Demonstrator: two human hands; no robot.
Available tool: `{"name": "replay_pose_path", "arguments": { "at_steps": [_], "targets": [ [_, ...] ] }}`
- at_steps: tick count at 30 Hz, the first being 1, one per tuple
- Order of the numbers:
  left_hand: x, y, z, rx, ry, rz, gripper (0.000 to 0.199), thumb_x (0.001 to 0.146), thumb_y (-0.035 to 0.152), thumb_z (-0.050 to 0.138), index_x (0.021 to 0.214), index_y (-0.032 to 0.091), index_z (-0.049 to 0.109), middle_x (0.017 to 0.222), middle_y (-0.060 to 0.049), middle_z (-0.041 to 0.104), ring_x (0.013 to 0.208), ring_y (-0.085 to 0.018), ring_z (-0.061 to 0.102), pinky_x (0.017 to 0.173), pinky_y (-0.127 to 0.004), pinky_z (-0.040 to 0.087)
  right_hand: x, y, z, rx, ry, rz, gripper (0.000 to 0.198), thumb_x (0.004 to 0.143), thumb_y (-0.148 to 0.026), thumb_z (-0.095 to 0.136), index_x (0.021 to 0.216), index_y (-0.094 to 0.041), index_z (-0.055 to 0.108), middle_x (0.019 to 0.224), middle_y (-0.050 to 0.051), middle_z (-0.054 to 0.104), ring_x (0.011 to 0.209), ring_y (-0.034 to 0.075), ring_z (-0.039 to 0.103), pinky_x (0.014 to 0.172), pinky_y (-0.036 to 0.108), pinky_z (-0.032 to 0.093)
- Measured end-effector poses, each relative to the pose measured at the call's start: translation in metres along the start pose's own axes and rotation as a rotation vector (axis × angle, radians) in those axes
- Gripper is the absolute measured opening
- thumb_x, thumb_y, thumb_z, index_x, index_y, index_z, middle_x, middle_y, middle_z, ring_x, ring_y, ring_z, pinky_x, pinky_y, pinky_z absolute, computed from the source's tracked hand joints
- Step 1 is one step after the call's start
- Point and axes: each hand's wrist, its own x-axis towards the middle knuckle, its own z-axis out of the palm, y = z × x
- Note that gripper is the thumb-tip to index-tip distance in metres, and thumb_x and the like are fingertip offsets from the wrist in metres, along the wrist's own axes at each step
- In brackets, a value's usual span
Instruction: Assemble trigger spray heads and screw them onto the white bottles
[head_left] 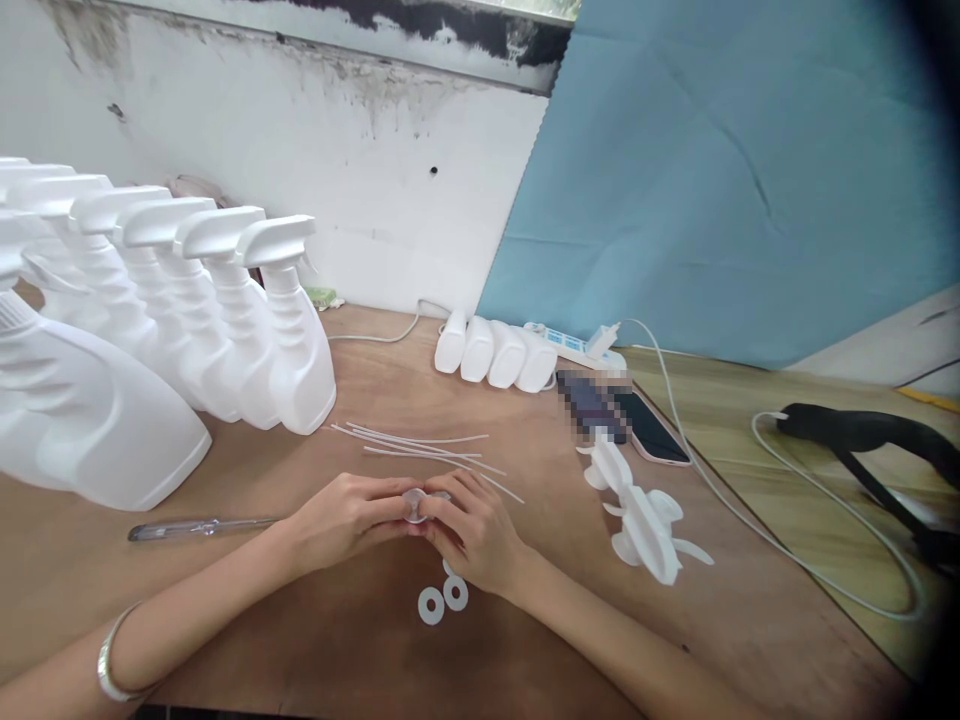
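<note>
My left hand (352,515) and my right hand (476,525) meet above the wooden table, their fingertips closed around a small translucent white round part (415,506). Its exact kind is mostly hidden by the fingers. Just below my right hand lie flat white ring washers (431,606), one of them partly covered by the hand. Beyond both hands, several thin white dip tubes (420,440) are spread loosely on the wood. A screwdriver (202,528) with a clear handle rests beside my left forearm, its shaft tip reaching the arm.
White spray bottles (300,370) stand in rows at left. Small white bottle-like pieces (476,350) line up near a power strip (577,348). White trigger spray heads (649,530) lie at right, near two phones (649,428). A cable (720,490) curves toward a black strap-like object (862,430).
</note>
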Motion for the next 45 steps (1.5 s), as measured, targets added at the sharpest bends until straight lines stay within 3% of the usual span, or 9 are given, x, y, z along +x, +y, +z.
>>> {"name": "replay_pose_path", "arguments": {
  "at_steps": [3,7,12,16,22,27,33,40,45],
  "targets": [
    [0.0,0.0,0.0,-0.015,-0.027,-0.036,0.016,0.088,0.024,0.046,0.091,0.018,0.06,0.102,-0.006,0.065,0.082,-0.014,0.065,0.069,-0.019,0.049,0.001,0.002,0.002,0.015,0.006,0.002,0.01,0.082,-0.019,0.048,0.086,-0.021,0.057,0.088,0.004,0.062,0.076,0.018,0.051,0.067,0.032,0.041],
    [-0.004,0.0,0.004,-0.019,0.048,-0.057,0.01,0.086,0.025,0.05,0.088,0.017,0.057,0.103,-0.006,0.065,0.08,-0.013,0.064,0.067,-0.019,0.049,-0.002,0.003,0.004,-0.001,0.052,-0.037,0.012,0.082,-0.017,0.048,0.092,-0.022,0.054,0.086,0.003,0.063,0.072,0.017,0.052,0.065,0.032,0.043],
    [-0.007,-0.001,0.005,0.067,0.065,-0.035,0.008,0.085,0.026,0.053,0.085,0.018,0.054,0.105,-0.006,0.065,0.077,-0.013,0.065,0.065,-0.019,0.048,-0.007,0.004,0.008,0.044,0.114,0.045,0.034,0.081,-0.025,0.054,0.112,-0.018,0.041,0.093,0.008,0.063,0.079,0.02,0.057,0.067,0.034,0.048],
    [-0.005,-0.002,0.001,0.046,0.046,-0.031,0.009,0.086,0.026,0.05,0.085,0.018,0.054,0.105,-0.006,0.065,0.081,-0.013,0.063,0.066,-0.02,0.047,-0.008,0.003,0.011,0.077,0.129,0.079,0.043,0.079,-0.029,0.058,0.114,-0.018,0.037,0.094,0.008,0.063,0.082,0.02,0.059,0.068,0.033,0.05],
    [-0.004,-0.002,0.003,0.21,0.037,-0.108,0.015,0.084,0.032,0.052,0.082,0.018,0.053,0.099,-0.004,0.067,0.076,-0.015,0.063,0.065,-0.025,0.044,-0.007,0.002,0.012,0.081,0.131,0.082,0.041,0.08,-0.029,0.057,0.115,-0.018,0.038,0.094,0.009,0.063,0.083,0.02,0.06,0.069,0.034,0.051],
    [-0.004,0.004,0.007,0.251,0.039,-0.217,0.013,0.085,0.031,0.049,0.087,0.018,0.052,0.109,-0.007,0.062,0.082,-0.017,0.062,0.067,-0.027,0.046,-0.008,0.004,0.012,0.068,0.124,0.072,0.036,0.081,-0.027,0.054,0.113,-0.019,0.038,0.094,0.008,0.062,0.082,0.021,0.059,0.068,0.034,0.051],
    [-0.001,0.002,0.006,0.12,0.006,-0.185,0.012,0.084,0.027,0.046,0.088,0.017,0.052,0.097,-0.007,0.061,0.08,-0.014,0.058,0.068,-0.023,0.045,-0.008,0.003,0.011,0.038,0.097,0.015,0.032,0.084,-0.027,0.051,0.113,-0.019,0.039,0.091,0.007,0.063,0.076,0.019,0.056,0.066,0.033,0.049],
    [-0.002,0.002,0.006,0.104,0.0,-0.166,0.012,0.079,0.022,0.05,0.089,0.017,0.052,0.091,-0.006,0.06,0.075,-0.014,0.056,0.066,-0.023,0.044,-0.005,0.001,0.008,0.04,0.121,-0.02,0.028,0.085,-0.021,0.05,0.111,-0.019,0.04,0.088,0.005,0.063,0.074,0.019,0.054,0.065,0.032,0.049],
    [-0.003,0.002,0.008,0.102,-0.014,-0.154,0.011,0.083,0.025,0.048,0.088,0.017,0.053,0.085,-0.005,0.06,0.069,-0.013,0.055,0.061,-0.021,0.042,-0.004,0.001,0.008,0.051,0.117,-0.02,0.023,0.087,-0.021,0.046,0.11,-0.02,0.041,0.086,0.005,0.062,0.076,0.018,0.056,0.067,0.031,0.049]
  ]
}}
